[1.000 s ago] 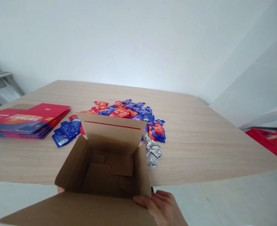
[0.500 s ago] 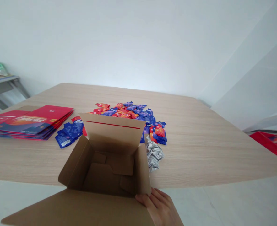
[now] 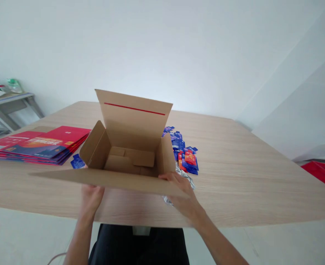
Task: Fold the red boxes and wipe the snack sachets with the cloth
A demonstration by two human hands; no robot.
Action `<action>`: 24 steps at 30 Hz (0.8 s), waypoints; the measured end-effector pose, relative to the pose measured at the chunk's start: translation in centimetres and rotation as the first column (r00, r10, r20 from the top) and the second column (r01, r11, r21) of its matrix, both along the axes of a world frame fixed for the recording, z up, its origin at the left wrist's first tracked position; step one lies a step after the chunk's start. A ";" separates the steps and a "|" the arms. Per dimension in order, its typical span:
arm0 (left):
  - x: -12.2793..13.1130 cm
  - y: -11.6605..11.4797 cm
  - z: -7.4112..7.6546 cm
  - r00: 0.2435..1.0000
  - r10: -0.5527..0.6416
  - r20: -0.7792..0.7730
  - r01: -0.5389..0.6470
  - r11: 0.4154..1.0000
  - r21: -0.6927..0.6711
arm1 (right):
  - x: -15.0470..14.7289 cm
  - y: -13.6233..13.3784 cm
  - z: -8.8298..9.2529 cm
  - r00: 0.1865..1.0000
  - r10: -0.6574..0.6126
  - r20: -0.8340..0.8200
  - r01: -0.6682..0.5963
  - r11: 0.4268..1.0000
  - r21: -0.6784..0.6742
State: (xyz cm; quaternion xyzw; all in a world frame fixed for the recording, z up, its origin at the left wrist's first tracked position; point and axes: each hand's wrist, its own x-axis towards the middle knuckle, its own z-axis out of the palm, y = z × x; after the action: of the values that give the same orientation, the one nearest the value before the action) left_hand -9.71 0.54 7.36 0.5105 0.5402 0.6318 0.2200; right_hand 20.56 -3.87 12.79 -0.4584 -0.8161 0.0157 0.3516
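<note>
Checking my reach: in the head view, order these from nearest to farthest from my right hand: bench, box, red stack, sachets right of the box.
1. Box: in your right hand.
2. Sachets: just beyond that hand.
3. Red stack: left of the box.
4. Bench: far left, beyond the stack.

Both forearms (image 3: 78, 239) are bare, and black clothing (image 3: 162, 248) (probably trousers) covers the lap.

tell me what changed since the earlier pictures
The open cardboard box has moved up the picture, forward or raised, now hiding more of the packet pile. The left hand, hidden a moment ago, shows below the near flap. No new grip or release is clear. The right hand still holds the box; the red-topped stack stays left.
</note>
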 end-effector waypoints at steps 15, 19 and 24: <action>2.8 1.8 -1.3 0.984 0.088 -0.155 -0.069 0.990 0.121 | -5.6 21.6 6.8 0.956 -0.191 0.223 0.212 0.975 -0.074; 3.6 -2.1 -4.3 0.935 0.072 -0.346 -0.034 0.993 0.114 | -7.0 27.0 7.1 0.956 -0.216 0.197 0.233 0.970 -0.065; 1.8 -4.8 -6.1 0.826 -0.017 -0.564 0.095 0.989 0.109 | -8.3 33.1 6.6 0.956 -0.254 0.147 0.269 0.958 -0.095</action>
State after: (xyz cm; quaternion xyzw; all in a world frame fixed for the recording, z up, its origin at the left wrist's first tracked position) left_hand -7.87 -4.26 1.25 0.7027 0.5224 0.4817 0.0359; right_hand 12.26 29.23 19.41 -0.5818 -0.7675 -0.0149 0.2687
